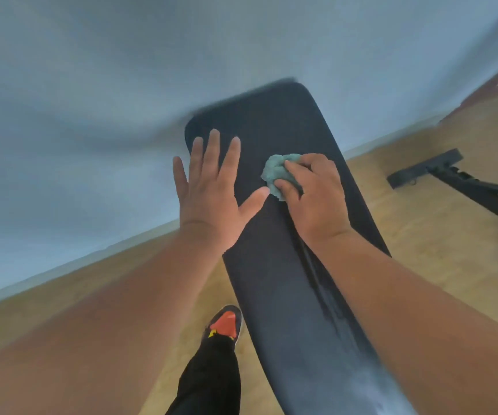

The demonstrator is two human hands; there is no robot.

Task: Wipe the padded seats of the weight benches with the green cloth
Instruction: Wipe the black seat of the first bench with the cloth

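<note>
A long black padded bench seat [277, 280] runs from the bottom right up to the middle of the head view. My right hand [313, 199] grips a crumpled green cloth [277, 172] and presses it on the pad near its far end. My left hand [211, 187] lies flat with fingers spread at the pad's left edge, its thumb close to the cloth. A damp streak shows on the pad along my right forearm.
A pale wall [92, 115] rises just beyond the bench's far end. The floor [421, 229] is light wood. Black metal frame parts [451, 178] lie on the floor to the right. My leg in black trousers and an orange-toed shoe [226, 323] stand left of the bench.
</note>
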